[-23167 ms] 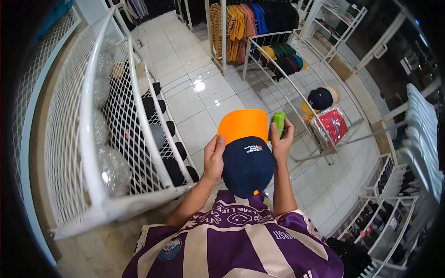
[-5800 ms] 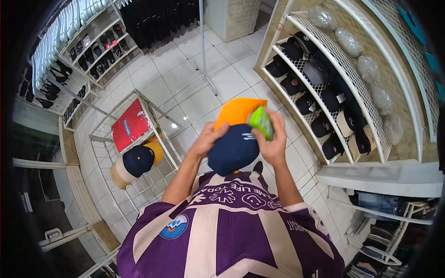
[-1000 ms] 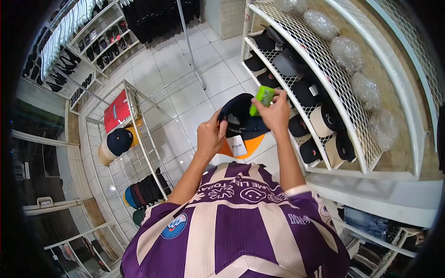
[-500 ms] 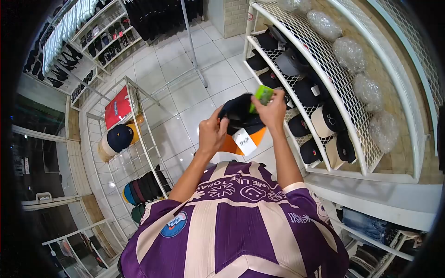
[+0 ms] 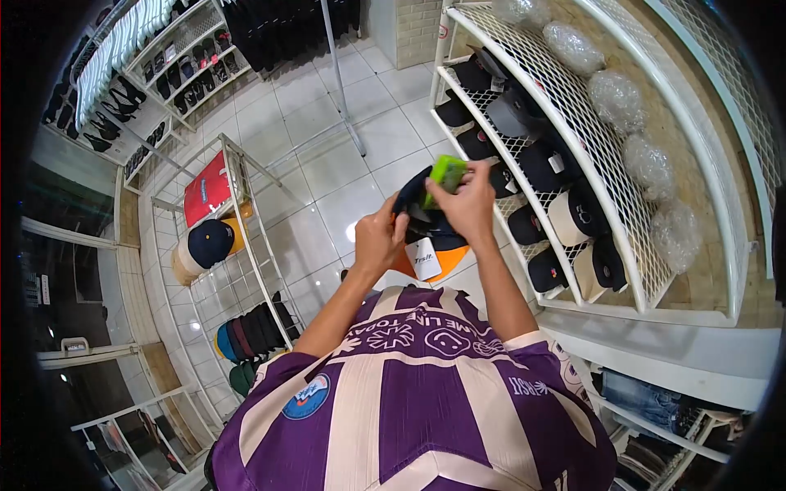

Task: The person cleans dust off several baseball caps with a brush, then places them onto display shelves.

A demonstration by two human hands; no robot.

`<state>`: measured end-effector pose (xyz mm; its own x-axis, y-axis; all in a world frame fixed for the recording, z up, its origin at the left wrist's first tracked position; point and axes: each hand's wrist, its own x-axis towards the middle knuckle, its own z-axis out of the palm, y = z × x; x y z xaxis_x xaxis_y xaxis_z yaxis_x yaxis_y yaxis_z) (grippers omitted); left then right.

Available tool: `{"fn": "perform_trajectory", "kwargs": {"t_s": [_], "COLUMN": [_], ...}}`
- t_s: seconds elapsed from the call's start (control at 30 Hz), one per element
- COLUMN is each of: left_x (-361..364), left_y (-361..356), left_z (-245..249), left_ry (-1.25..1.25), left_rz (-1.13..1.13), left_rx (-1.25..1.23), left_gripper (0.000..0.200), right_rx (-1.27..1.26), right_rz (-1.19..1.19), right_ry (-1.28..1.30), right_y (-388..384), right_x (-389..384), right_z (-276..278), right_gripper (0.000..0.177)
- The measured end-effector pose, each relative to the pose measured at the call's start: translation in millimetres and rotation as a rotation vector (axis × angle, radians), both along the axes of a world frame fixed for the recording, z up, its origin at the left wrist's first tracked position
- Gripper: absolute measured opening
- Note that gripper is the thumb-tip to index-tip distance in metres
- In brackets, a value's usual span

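Observation:
In my left hand [image 5: 378, 239] is a dark navy cap [image 5: 415, 182] with an orange brim [image 5: 452, 263], gripped at its edge with the hollow inside facing up. A white paper tag [image 5: 423, 259] hangs from it over the brim. My right hand [image 5: 470, 200] is closed around a small bright green block [image 5: 446, 173], whose exact kind I cannot make out. The block is at the cap's opening, on the right side; whether it touches the lining is hidden by my fingers.
At right, a white mesh rack [image 5: 573, 260] holds several caps, with clear plastic-wrapped bundles [image 5: 616, 100] on top. A metal rack [image 5: 266, 245] at left carries a red package [image 5: 208, 190] and more caps [image 5: 211, 244]. A metal pole [image 5: 337, 74] stands on the tiled floor ahead.
My right hand and the green block have shifted left and slightly down over the cap's opening. The cap has tilted a little, and its tag has swung left.

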<state>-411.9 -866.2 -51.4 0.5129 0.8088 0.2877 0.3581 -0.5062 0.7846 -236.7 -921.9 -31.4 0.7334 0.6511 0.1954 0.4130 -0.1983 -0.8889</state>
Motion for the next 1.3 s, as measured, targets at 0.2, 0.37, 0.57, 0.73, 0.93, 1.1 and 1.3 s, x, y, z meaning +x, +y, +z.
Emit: {"fn": "perform_trajectory", "kwargs": {"t_s": [0.2, 0.37, 0.57, 0.73, 0.93, 1.1, 1.3], "left_x": [-10, -8, 7, 10, -25, -20, -40], "left_y": [10, 17, 0, -13, 23, 41, 65], "left_z": [-9, 3, -4, -6, 4, -9, -7], "left_ry": [-0.099, -0.122, -0.248, -0.327, -0.4, -0.281, -0.286], "left_rz": [0.166, 0.296, 0.141, -0.098, -0.339, -0.296, -0.287], "left_rx": [0.024, 0.011, -0.305, -0.574, -1.162, -1.254, -1.21], "left_gripper": [0.029, 0.022, 0.041, 0.069, 0.078, 0.051, 0.063], "right_rx": [-0.124, 0.117, 0.076, -0.025, -0.081, -0.113, 0.057], "right_rz": [-0.276, -0.036, 0.007, 0.069, 0.363, 0.544, 0.151], "right_ry": [-0.28, 0.088, -0.465, -0.065, -0.167, -0.139, -0.486], "right_y": [-4, -34, -20, -20, -32, -16, 10], "right_x": [72, 42, 12, 26, 32, 8, -46], "right_z": [-49, 22, -24, -16, 17, 7, 9], "right_gripper": [0.073, 0.051, 0.052, 0.05, 0.049, 0.057, 0.057]}}
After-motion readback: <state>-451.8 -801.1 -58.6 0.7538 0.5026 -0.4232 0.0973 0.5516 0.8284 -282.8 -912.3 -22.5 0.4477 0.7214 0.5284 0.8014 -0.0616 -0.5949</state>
